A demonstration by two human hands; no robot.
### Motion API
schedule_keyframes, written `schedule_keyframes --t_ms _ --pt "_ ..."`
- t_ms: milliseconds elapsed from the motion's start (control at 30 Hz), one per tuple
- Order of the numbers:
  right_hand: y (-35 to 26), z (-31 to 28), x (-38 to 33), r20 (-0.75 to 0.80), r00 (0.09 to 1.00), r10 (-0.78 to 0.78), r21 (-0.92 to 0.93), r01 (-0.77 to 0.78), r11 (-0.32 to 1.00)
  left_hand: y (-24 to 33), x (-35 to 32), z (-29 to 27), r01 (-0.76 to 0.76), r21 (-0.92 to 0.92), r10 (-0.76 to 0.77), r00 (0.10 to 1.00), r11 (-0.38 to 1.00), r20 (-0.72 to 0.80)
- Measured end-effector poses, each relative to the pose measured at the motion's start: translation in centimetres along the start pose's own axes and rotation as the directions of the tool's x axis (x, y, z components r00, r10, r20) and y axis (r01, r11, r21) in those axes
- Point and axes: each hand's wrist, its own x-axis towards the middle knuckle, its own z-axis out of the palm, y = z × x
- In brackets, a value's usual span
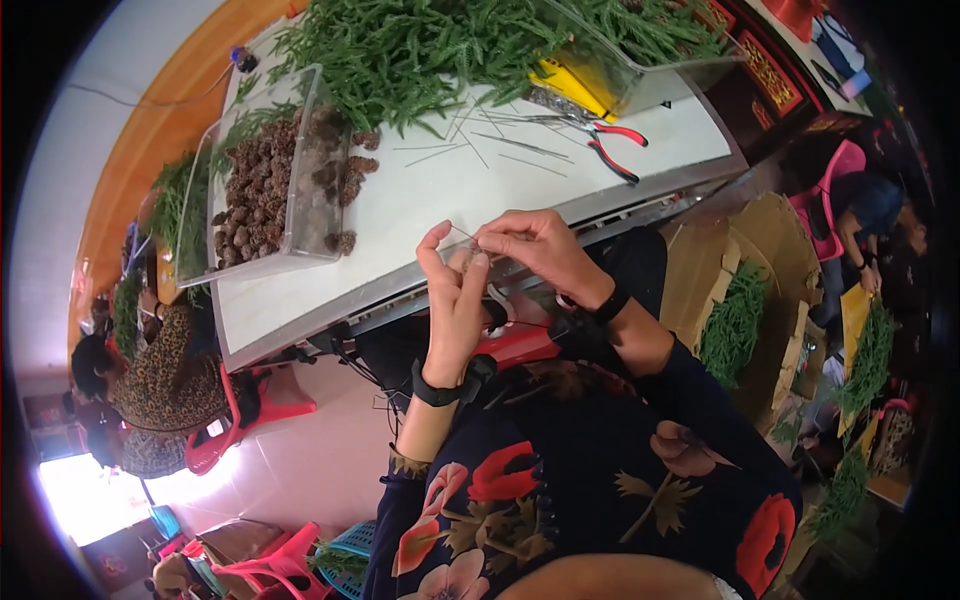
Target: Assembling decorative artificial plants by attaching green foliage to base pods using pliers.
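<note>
Just off the near edge of the white table, my two hands meet with their fingertips close together. Between them runs a thin wire [461, 232], dark and short. My left hand [455, 295] grips it with thumb and fingers, the index finger raised and bent. From the right, my right hand [545, 248] pinches the wire between thumb and index finger. Anything else at the fingertips is too small and covered to make out. More loose wires [520, 145] lie on the table beyond, beside pliers [617, 150] with red and black handles.
A clear plastic bin of pine cones [262, 185] stands at left, with loose cones [358, 178] beside it. Green artificial sprigs [400, 50] heap at the back, near a yellow packet [575, 88]. A cardboard box [700, 240] with greenery is at right. Other people sit at both sides.
</note>
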Motion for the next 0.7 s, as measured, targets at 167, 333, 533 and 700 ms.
schedule_keyframes --t_ms 167,333,533,700 --pt "0.2 -2.9 1.5 0.007 0.992 -0.128 -0.18 0.127 0.975 1.2 1.6 1.7 -0.228 0.567 0.237 0.97 0.791 0.058" --pt "-0.2 -6.1 2.4 -0.025 0.999 -0.038 0.033 0.039 0.999 2.9 4.9 2.3 -0.316 0.69 0.198 0.949 0.651 0.247" --pt "0.4 -9.3 3.5 -0.047 0.999 0.026 0.354 -0.008 0.935 7.2 17.7 1.9 -0.447 0.847 0.318 0.879 0.288 0.355" --pt "1.0 -9.3 3.9 0.011 1.0 -0.006 0.386 0.002 0.923 5.9 28.5 2.4 -0.397 0.91 0.381 0.829 -0.116 0.41"
